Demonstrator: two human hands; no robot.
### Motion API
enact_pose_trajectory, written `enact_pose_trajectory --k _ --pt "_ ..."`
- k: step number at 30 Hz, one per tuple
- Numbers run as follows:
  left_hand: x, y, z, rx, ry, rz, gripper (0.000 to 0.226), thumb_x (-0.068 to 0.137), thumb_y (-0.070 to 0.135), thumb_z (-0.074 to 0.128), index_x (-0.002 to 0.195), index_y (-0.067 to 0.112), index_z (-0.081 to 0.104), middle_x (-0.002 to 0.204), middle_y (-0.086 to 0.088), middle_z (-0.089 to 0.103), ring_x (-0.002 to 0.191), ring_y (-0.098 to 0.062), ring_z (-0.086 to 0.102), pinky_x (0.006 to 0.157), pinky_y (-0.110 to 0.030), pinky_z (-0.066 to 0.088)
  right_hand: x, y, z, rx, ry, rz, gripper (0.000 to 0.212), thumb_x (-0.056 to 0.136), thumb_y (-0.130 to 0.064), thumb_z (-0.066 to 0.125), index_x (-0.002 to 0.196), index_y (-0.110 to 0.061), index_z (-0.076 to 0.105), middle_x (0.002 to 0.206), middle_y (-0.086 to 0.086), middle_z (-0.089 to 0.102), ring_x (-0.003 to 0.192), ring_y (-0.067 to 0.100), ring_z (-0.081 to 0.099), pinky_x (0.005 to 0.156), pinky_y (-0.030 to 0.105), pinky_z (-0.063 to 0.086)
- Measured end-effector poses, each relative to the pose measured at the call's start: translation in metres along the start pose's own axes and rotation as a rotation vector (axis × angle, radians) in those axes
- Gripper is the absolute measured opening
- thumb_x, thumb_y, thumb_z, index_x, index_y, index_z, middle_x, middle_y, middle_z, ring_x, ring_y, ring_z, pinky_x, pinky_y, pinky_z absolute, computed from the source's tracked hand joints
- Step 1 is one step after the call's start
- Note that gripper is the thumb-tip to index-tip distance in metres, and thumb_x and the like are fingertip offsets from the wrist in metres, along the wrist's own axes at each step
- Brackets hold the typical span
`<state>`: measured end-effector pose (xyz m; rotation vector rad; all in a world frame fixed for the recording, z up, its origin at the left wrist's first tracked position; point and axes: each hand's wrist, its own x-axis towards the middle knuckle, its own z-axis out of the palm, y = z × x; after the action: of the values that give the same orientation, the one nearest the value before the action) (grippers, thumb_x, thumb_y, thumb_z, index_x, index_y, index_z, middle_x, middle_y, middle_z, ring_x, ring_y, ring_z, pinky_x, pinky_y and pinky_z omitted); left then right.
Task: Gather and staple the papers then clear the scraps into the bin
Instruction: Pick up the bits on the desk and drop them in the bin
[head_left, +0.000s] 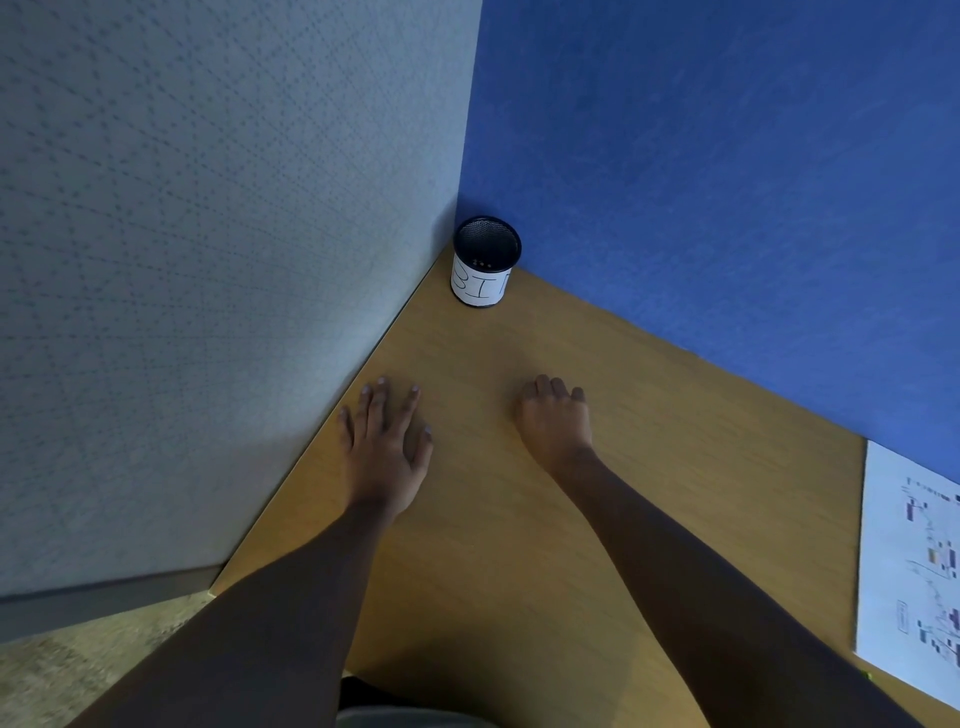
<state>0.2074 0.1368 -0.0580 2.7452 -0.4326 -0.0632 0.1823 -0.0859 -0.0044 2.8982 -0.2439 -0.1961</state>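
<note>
A small black mesh cup with a white label reading "BIN" (485, 262) stands in the far corner of the wooden desk (519, 519). My left hand (387, 441) lies flat on the desk with its fingers spread and holds nothing. To its right, my right hand (556, 418) rests on the desk with the fingers curled under; whether anything is inside them is hidden. A printed paper sheet (914, 566) lies at the desk's right edge of view, partly cut off. No stapler or scraps are in sight.
A grey partition (208, 260) walls off the desk on the left and a blue partition (727, 182) closes the back. Carpeted floor (78, 665) shows at the lower left, beyond the desk's corner.
</note>
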Motion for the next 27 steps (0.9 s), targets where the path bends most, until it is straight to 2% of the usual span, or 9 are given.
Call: enact_pose_trajectory --k 5,11,14,16,19,21,27 --pt "0.0 0.0 0.0 -0.001 -0.004 -0.007 0.058 0.095 0.053 0.03 0.15 0.035 0.026 0.16 -0.008 0.018 0.149 -0.026 0.008 0.12 -0.05 0.004 0.003 0.0 0.006 -0.005 -0.027 0.035 0.015 0.078 -0.017 0.071 0.085 -0.004 0.071 0.082 0.013 0.067 0.075 0.028 0.064 0.066 0.038 0.052" --pt "0.001 0.0 0.001 -0.001 -0.004 -0.004 0.059 0.094 0.054 0.029 0.15 0.035 0.026 0.16 -0.007 0.017 0.149 -0.025 0.007 0.12 -0.05 0.003 0.011 0.006 0.009 0.01 -0.091 -0.026 0.027 0.093 -0.02 0.05 0.107 -0.004 0.066 0.104 0.013 0.065 0.095 0.03 0.062 0.082 0.039 0.047" --pt "0.001 0.0 0.002 0.002 -0.011 -0.009 0.059 0.094 0.054 0.029 0.151 0.036 0.023 0.161 -0.007 0.016 0.149 -0.025 0.006 0.12 -0.05 0.003 0.014 0.011 0.007 0.143 -0.149 -0.014 0.036 0.099 -0.027 0.04 0.122 -0.006 0.057 0.122 0.012 0.057 0.114 0.031 0.052 0.095 0.042 0.038" --pt "0.0 0.0 0.001 0.005 -0.012 -0.011 0.059 0.094 0.054 0.03 0.15 0.036 0.023 0.161 -0.006 0.016 0.149 -0.025 0.006 0.12 -0.05 0.004 0.014 0.018 0.004 0.333 -0.173 0.09 0.034 0.099 -0.032 0.041 0.12 -0.011 0.059 0.125 0.009 0.056 0.118 0.029 0.051 0.098 0.042 0.036" --pt "0.001 -0.001 0.002 0.004 -0.012 -0.009 0.059 0.095 0.053 0.031 0.151 0.036 0.023 0.161 -0.006 0.015 0.149 -0.025 0.006 0.12 -0.05 0.003 0.012 0.027 0.006 0.593 -0.12 0.223 0.028 0.098 -0.033 0.047 0.114 -0.018 0.064 0.121 0.003 0.061 0.114 0.026 0.056 0.096 0.04 0.036" --pt "0.0 -0.001 0.002 0.004 -0.013 -0.01 0.059 0.095 0.053 0.03 0.151 0.036 0.023 0.161 -0.006 0.015 0.149 -0.025 0.006 0.12 -0.05 0.002 0.008 0.03 0.006 0.662 -0.097 0.269 0.026 0.097 -0.033 0.052 0.114 -0.019 0.065 0.12 0.001 0.062 0.112 0.025 0.057 0.095 0.038 0.035" --pt "0.001 -0.001 0.003 0.001 -0.006 -0.006 0.059 0.095 0.053 0.031 0.15 0.035 0.024 0.161 -0.007 0.016 0.149 -0.026 0.007 0.12 -0.05 0.004 -0.003 0.03 0.005 0.565 -0.053 0.154 0.017 0.094 -0.03 0.057 0.104 -0.024 0.068 0.105 -0.002 0.067 0.096 0.021 0.062 0.088 0.034 0.036"
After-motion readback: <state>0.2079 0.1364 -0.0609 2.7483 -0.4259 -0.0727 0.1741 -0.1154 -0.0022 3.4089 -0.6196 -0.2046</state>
